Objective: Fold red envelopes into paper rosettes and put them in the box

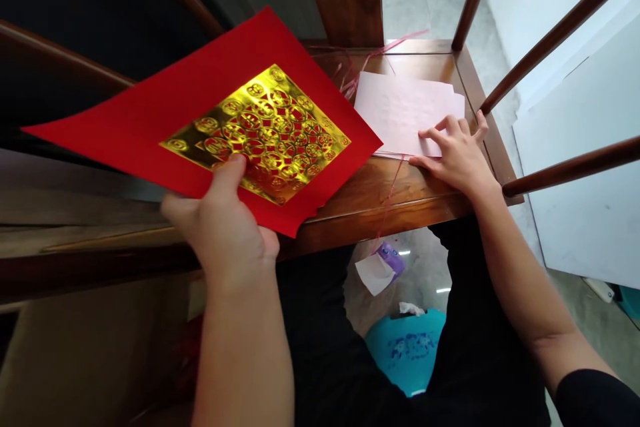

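My left hand point(220, 213) is closed on red paper point(200, 103), its thumb lying over a square of gold foil point(280, 120) with raised round coin patterns. The paper is tilted, and several edges at its lower corner suggest more than one sheet. To the right, a stack of pale pink paper point(390, 107) lies on a brown wooden surface point(345, 193). My right hand point(455, 147) rests at the stack's near right edge, fingers spread and bent. Its index fingertip touches the top sheet, the thumb is at the near edge, and the little finger is raised.
Pink string point(370, 60) lies behind the stack, and a strand hangs over the front edge. Wooden rods point(540, 37) rise at right. Below, between my legs, are a purple packet point(393, 260) with a white sheet and a turquoise plastic item point(410, 353).
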`<state>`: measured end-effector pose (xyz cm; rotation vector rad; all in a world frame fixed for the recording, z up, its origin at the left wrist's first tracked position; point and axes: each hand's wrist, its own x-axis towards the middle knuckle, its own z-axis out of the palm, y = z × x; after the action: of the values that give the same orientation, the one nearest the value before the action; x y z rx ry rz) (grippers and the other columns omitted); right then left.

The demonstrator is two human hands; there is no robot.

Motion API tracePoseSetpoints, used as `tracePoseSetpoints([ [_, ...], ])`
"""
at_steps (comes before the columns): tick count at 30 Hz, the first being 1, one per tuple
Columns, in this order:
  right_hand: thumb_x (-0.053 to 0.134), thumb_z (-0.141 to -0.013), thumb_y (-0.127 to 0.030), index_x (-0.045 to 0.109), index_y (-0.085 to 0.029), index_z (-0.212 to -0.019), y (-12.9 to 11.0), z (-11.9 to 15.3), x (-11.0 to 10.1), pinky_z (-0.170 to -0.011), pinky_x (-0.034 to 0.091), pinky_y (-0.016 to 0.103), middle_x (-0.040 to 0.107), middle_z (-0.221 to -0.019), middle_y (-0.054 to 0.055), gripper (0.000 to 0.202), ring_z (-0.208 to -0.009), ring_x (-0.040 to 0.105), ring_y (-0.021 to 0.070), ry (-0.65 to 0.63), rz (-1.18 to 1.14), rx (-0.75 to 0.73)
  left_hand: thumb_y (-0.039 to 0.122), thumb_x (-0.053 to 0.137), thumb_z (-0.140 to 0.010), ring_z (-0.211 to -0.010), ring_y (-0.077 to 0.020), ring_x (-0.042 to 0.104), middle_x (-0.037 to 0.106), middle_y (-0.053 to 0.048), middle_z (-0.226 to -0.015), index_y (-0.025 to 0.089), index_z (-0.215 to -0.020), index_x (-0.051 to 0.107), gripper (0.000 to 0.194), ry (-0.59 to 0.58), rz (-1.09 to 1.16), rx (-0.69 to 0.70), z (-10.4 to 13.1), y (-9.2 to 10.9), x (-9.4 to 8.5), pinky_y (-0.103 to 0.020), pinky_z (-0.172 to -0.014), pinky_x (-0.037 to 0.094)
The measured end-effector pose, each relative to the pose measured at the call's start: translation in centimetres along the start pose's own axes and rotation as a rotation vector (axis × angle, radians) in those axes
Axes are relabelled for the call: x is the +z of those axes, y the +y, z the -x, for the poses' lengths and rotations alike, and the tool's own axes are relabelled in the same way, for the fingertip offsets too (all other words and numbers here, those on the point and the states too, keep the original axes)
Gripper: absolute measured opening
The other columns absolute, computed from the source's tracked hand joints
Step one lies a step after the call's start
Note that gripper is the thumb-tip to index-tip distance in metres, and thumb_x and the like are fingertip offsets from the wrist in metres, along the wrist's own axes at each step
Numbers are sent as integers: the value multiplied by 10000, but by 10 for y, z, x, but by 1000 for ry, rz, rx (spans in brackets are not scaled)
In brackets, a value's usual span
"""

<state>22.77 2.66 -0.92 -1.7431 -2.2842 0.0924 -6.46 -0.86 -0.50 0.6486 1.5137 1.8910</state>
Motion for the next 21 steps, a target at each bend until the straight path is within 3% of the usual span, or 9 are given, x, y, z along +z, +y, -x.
tracePoseSetpoints([
  [2,667,-1001,-536,720,-241,-1213,1,-2,2,-1243,116,853,619,-1414,200,366,-1411,500,482,-2,7,9,98,798,-619,-1162,-222,701,740,12,-1035,246,-992,461,524,101,79,4,1,0,1,-468,-1109,574],
  [4,671,-1006,-499,707,-219,-1211,2,-4,6,-1280,130,818,612,-1441,208,349,-1461,477,472,11,2,-15,80,804,-612,-1163,-228,704,744,17,-1000,246,-970,470,517,101,94,6,1,1,3,-477,-1105,576],
  [9,695,-996,-429,651,-179,-1311,4,-11,13,-1291,391,599,599,-1539,202,405,-1532,467,388,-11,-109,-124,60,783,-567,-1087,-240,727,743,15,-924,235,-953,516,501,114,92,-35,-1,3,2,-492,-1093,591],
  [12,693,-999,-431,669,-177,-1299,5,-13,13,-1228,456,591,660,-1478,197,394,-1421,580,388,-28,-118,-100,43,790,-557,-1189,-252,711,759,16,-938,240,-943,515,513,138,80,-113,-2,4,0,-477,-1106,587],
  [17,582,-1063,-357,737,-245,-1173,4,-13,14,-1268,404,572,709,-1403,102,220,-1418,594,337,-35,-165,-185,40,753,-521,-1135,-259,735,754,24,-898,248,-940,507,528,157,67,-99,-3,4,3,-480,-1088,604],
  [21,471,-1103,-320,749,-243,-1093,3,-12,19,-1223,442,541,738,-1302,107,289,-1311,657,305,-41,-228,-209,60,730,-502,-1213,-268,712,752,10,-935,258,-914,465,528,149,48,-64,-6,0,-1,-465,-1088,603],
])
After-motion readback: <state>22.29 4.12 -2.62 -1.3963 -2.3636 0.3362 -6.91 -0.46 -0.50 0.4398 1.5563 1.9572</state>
